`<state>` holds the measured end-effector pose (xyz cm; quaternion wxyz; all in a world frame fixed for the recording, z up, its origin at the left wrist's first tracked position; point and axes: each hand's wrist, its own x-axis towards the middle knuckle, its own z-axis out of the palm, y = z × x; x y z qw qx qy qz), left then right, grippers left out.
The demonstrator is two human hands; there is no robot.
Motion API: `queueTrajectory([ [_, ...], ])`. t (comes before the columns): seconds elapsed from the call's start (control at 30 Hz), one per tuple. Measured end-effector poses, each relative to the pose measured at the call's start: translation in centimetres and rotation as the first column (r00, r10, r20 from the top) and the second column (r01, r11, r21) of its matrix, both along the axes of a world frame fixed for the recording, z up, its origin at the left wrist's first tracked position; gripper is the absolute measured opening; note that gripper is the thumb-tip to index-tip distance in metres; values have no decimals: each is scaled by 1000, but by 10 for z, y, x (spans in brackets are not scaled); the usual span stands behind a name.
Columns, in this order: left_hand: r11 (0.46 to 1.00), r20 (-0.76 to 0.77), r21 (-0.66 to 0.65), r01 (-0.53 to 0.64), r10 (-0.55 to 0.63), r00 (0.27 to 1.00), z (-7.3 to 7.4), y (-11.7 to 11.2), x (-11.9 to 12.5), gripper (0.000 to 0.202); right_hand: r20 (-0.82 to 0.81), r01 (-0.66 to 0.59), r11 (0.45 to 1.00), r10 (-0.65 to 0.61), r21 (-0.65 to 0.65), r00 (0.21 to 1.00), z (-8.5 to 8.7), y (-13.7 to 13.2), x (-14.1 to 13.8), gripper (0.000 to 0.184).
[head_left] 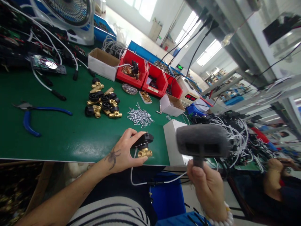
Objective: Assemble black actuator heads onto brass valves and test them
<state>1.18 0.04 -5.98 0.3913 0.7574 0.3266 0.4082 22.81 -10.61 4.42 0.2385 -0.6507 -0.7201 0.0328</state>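
My left hand [127,149] grips a brass valve with a black actuator [145,145] near the front edge of the green bench. Its thumb and fingers are closed around the black part and the brass body. A white cable [141,184] runs from the valve below the bench edge to the right. My right hand [205,183] is wrapped round the handle of a dark grey mallet [203,140], raised beside a white box [172,142]. The mallet head is slightly blurred. Behind the valve lies a pile of small metal clips [140,116].
Several brass valve bodies [103,102] stand left of the clips. Blue-handled pliers [30,116] lie at far left. Red bins [133,69] and a cardboard box [103,64] line the back. Tangled white cables [237,138] cover the right side, where another person's arm [274,179] shows.
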Motion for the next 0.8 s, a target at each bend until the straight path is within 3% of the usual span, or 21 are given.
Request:
queueTrajectory([
  [0.13, 1000, 28, 5, -9, 9, 1000, -1, -1, 1, 65, 115, 3, 976, 23, -219, 993, -5, 1, -1, 49],
  [0.3, 1000, 7, -2, 5, -5, 1000, -2, -1, 0, 67, -77, 32, 996, -38, -82, 996, 1, 2, -1, 50],
  [0.47, 1000, 23, 15, 3, -4, 1000, -2, 0, 0, 67, 52, 13, 954, 3, -301, 999, 4, 4, -4, 50],
  [0.63, 1000, 12, 15, 4, -4, 1000, -3, 0, 1, 68, -121, 48, 991, -64, -129, 991, 6, -2, -1, 49],
  [0.8, 999, 36, 51, -16, 14, 999, -6, -1, 3, 67, -70, 55, 923, -88, -380, 994, -10, 2, -5, 49],
])
